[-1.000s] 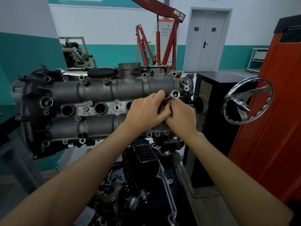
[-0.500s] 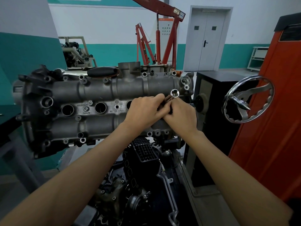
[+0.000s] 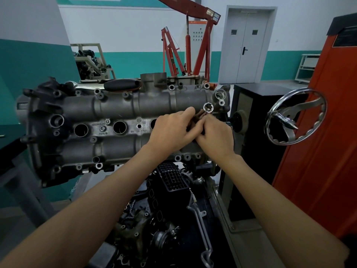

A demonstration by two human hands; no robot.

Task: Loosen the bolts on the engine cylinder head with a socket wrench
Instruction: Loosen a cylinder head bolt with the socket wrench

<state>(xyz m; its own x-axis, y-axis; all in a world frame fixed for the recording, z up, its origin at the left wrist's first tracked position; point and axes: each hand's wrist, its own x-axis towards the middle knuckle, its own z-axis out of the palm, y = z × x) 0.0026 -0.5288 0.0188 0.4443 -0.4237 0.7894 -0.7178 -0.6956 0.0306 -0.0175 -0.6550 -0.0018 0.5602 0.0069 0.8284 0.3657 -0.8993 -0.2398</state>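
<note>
Mid-frame, I have my left hand (image 3: 172,130) and right hand (image 3: 216,135) curled together round the socket wrench (image 3: 201,118), its open socket (image 3: 208,107) facing up, over the engine cylinder head (image 3: 116,120). A round badge (image 3: 138,120) is cast there; its stamped lettering is unreadable.

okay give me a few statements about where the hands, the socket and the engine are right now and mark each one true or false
1. Both hands meet in front of the cylinder head. True.
2. The socket is seated on a bolt. False: its open end faces the camera, above the fingers.
3. The left hand rests on the chrome handwheel. False: it holds the brown tool handle with the right hand; the wheel is untouched.
4. A red engine hoist stands behind the engine. True.
</note>
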